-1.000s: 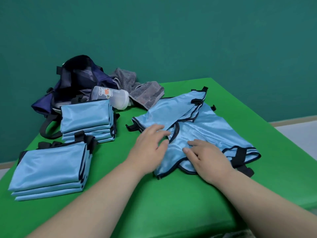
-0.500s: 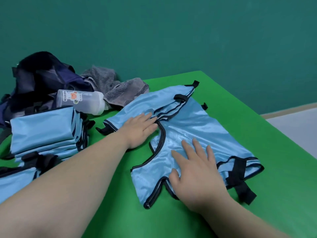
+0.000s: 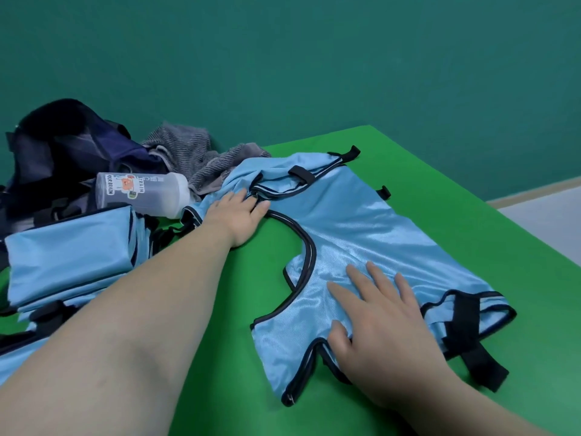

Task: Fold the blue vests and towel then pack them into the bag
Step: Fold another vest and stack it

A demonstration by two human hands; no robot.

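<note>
Vest point(image 3: 361, 234) spread out on the green table point(image 3: 456, 190), 2 hands on it.
The right hand point(image 3: 386, 328) lies flat on the near part of the blue cloth, fingers straight and spread. The left hand point(image 3: 239, 212) rests on the bunched far-left edge; whether its fingers pinch the trim cannot be told. A stack of folded vests point(image 3: 69, 259) sits at the left, with the dark bag point(image 3: 63, 152), the grey towel point(image 3: 195, 155) and a bottle point(image 3: 141, 195) lying on its side behind it.
</note>
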